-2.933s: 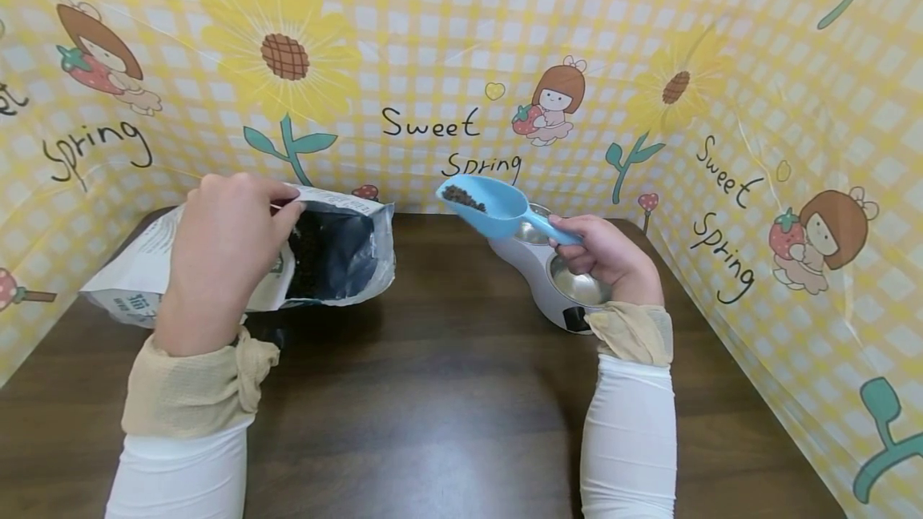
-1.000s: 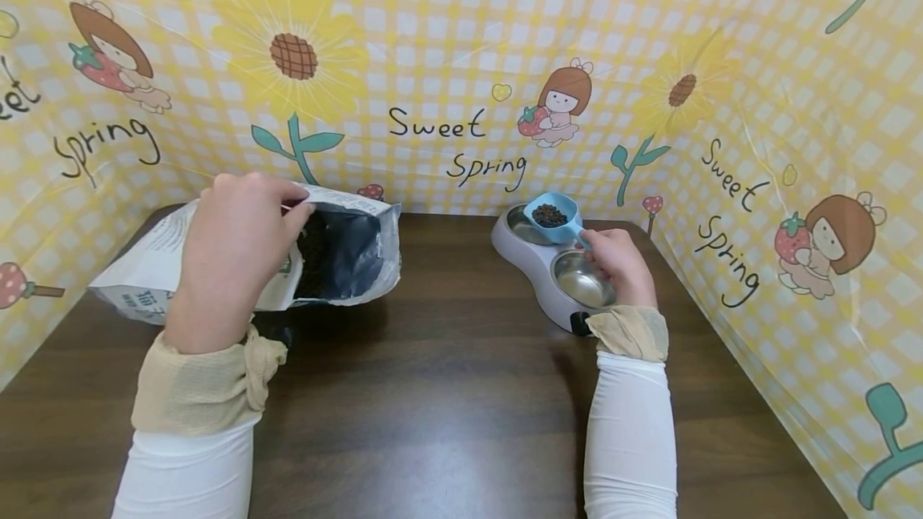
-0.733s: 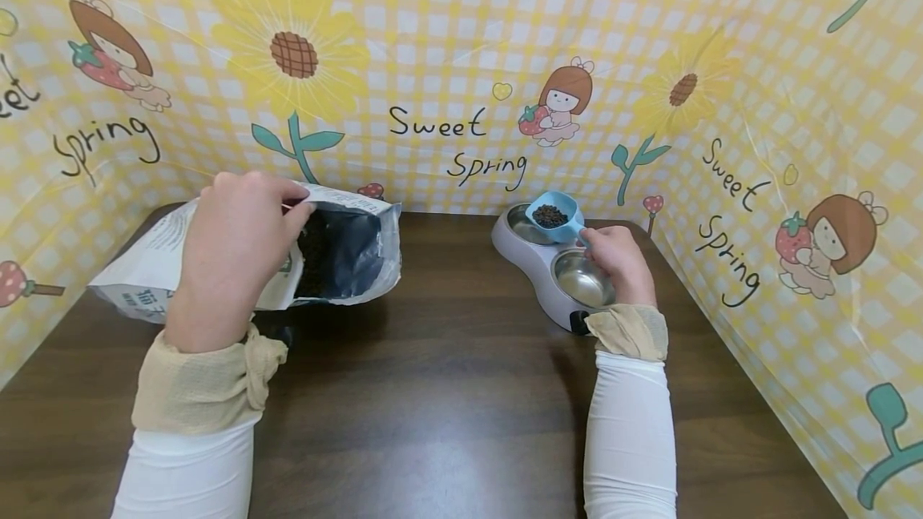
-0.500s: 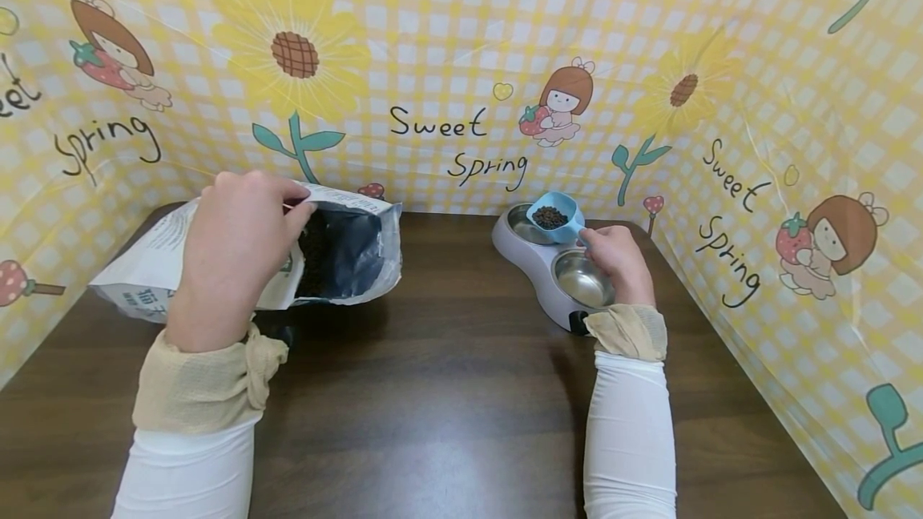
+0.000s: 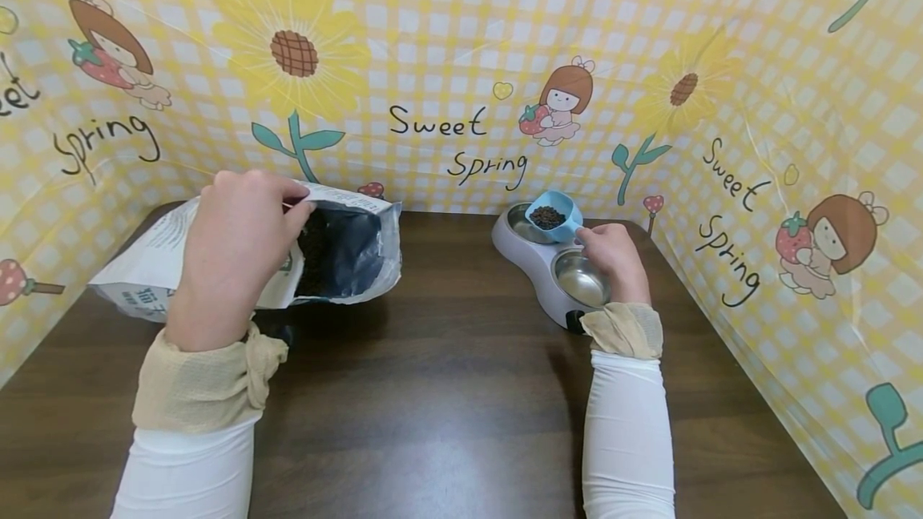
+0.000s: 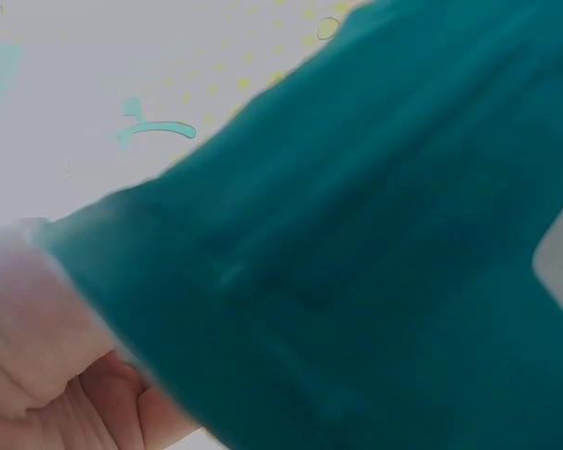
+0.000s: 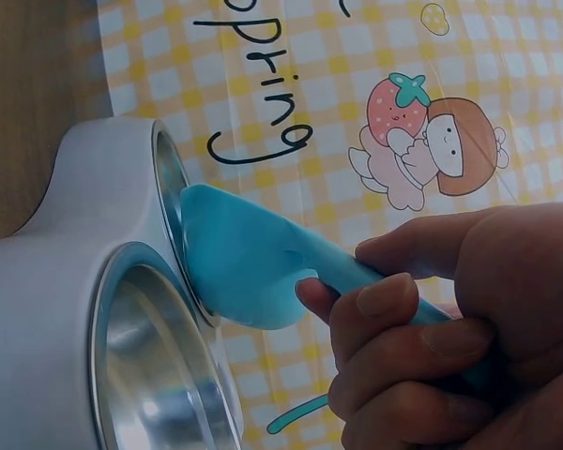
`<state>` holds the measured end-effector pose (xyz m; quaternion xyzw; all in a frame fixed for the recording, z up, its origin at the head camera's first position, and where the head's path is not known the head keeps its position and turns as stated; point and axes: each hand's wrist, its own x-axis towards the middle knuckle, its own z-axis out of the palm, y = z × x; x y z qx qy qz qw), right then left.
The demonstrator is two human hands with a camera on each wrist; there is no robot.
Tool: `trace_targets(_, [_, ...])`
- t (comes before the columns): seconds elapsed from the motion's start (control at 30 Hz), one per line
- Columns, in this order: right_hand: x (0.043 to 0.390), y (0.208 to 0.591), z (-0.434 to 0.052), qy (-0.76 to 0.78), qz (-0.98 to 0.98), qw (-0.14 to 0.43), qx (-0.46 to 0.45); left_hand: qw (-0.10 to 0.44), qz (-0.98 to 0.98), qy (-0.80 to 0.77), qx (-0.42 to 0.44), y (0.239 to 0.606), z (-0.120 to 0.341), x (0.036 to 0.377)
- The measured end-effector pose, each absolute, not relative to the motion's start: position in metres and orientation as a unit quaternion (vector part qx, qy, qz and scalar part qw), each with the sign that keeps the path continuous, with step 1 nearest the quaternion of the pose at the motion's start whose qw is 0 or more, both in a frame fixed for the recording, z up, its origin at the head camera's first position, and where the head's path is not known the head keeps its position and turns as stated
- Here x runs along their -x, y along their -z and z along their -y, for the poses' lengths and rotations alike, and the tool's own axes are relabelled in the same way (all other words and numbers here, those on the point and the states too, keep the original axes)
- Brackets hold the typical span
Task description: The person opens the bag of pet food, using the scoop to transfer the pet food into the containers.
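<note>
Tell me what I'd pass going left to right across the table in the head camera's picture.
Left hand gripping the open kibble bag → bare dark wooden table → blue scoop of kibble over the grey double-bowl feeder → right hand holding the scoop's handle.

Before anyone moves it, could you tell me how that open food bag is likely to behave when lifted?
The bag will probably be floppy: its thin walls crumple where the left hand pinches the rim. It may spill, since it lies on its side with the mouth open and dark kibble showing. It looks partly full, so likely fairly light.
</note>
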<state>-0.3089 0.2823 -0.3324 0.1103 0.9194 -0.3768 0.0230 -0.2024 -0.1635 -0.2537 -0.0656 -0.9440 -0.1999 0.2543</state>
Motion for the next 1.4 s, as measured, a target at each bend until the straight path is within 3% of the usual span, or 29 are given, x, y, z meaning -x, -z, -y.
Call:
trace_targets(0.47, [0.3094,0.3356,-0.2789,0.358,-0.928,-0.011,-0.100,0.260,0.942,0.200,0.070,0.2536,0.1638,0.2025])
trace_targets(1.4, [0.3105,0.3392,-0.2754,0.321,-0.942,-0.017,-0.101,0.251,0.943,0.204,0.074,0.2549,0.1649,0.2022])
